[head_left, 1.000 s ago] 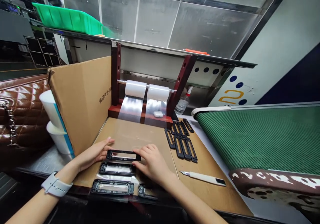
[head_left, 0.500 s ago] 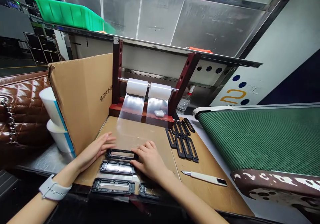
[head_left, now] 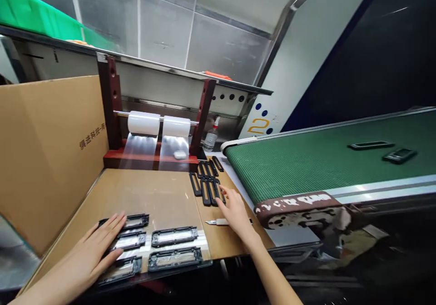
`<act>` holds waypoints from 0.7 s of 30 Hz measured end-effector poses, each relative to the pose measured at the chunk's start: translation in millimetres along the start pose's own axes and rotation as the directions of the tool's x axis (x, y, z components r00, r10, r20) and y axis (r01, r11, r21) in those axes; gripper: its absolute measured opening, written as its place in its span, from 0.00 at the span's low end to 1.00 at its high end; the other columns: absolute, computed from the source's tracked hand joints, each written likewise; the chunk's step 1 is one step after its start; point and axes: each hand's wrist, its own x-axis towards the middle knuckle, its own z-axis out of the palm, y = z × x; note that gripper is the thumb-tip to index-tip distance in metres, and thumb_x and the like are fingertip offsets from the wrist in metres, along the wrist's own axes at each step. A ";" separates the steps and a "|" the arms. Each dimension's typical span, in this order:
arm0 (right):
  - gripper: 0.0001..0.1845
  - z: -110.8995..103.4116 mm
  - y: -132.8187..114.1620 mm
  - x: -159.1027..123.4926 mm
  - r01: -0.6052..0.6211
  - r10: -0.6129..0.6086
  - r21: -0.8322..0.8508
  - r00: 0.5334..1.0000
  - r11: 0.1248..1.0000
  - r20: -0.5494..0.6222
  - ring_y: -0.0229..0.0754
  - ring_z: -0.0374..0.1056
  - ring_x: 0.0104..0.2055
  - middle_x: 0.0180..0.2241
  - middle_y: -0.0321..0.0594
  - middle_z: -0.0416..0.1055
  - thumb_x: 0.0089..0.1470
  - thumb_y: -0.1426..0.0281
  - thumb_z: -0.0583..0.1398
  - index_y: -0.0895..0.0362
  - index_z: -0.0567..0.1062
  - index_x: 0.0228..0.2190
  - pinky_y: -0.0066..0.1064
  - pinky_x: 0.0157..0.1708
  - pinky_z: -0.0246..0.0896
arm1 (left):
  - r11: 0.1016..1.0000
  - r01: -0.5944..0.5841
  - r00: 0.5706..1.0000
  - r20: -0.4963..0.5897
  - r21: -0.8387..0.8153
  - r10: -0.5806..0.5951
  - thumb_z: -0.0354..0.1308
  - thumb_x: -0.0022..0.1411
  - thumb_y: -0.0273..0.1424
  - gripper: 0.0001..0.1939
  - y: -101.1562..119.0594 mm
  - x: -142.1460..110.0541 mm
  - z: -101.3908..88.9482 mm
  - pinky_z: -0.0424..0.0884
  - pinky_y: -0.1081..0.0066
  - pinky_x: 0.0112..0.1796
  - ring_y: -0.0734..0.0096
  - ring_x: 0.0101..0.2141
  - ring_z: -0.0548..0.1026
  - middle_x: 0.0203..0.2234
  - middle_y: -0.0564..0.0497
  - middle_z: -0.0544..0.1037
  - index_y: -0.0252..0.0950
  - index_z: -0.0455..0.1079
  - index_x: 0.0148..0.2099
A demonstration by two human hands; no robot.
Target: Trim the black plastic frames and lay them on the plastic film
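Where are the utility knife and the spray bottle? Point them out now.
Utility knife (head_left: pixel 221 222): head view, point on the white handle.
Plastic spray bottle (head_left: pixel 210 140): head view, point on the clear body.

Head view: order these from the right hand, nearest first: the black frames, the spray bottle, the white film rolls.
From the right hand:
1. Black plastic frames: at its fingertips, on the board.
2. Spray bottle: farther back, behind the frames.
3. White film rolls: farthest, back left, on the dark red stand.

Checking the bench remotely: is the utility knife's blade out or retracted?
Out: the utility knife shows a pointed metal blade past its white handle.
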 end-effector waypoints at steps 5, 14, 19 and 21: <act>0.31 -1.0 53.3 1.3 -0.173 0.174 -0.023 0.982 0.985 0.079 0.49 0.64 0.54 0.50 0.51 0.68 0.49 0.74 0.58 0.63 0.63 0.56 0.40 0.54 0.59 | 0.968 -0.068 0.996 -0.039 0.240 0.079 0.39 0.65 0.51 0.32 -32.3 6.6 19.5 0.52 0.51 0.60 0.62 0.63 0.53 0.65 0.55 0.52 0.46 0.45 0.67; 0.35 12.8 51.0 20.3 -0.205 0.208 -0.063 0.977 0.977 0.055 0.52 0.61 0.57 0.54 0.54 0.64 0.49 0.76 0.57 0.64 0.58 0.59 0.44 0.57 0.55 | 0.941 -0.049 0.999 0.031 0.334 0.041 0.34 0.67 0.49 0.32 -38.0 8.0 21.3 0.48 0.50 0.60 0.61 0.64 0.47 0.65 0.53 0.47 0.39 0.43 0.68; 0.36 14.3 47.9 24.1 -0.190 0.179 -0.132 0.980 0.973 -0.091 0.57 0.62 0.55 0.50 0.63 0.65 0.46 0.80 0.54 0.74 0.57 0.58 0.48 0.54 0.58 | 0.944 -0.022 0.998 0.056 0.328 0.003 0.31 0.67 0.49 0.33 -30.3 10.1 16.6 0.46 0.51 0.61 0.62 0.64 0.46 0.65 0.54 0.45 0.39 0.42 0.67; 0.35 10.8 40.1 23.7 -0.135 0.108 -0.157 0.979 0.978 -0.173 0.59 0.63 0.53 0.49 0.65 0.65 0.46 0.81 0.51 0.76 0.56 0.58 0.50 0.53 0.58 | 0.945 -0.022 0.997 0.079 0.326 -0.004 0.31 0.67 0.50 0.33 -29.7 10.4 16.5 0.45 0.51 0.61 0.62 0.65 0.45 0.65 0.54 0.44 0.39 0.42 0.67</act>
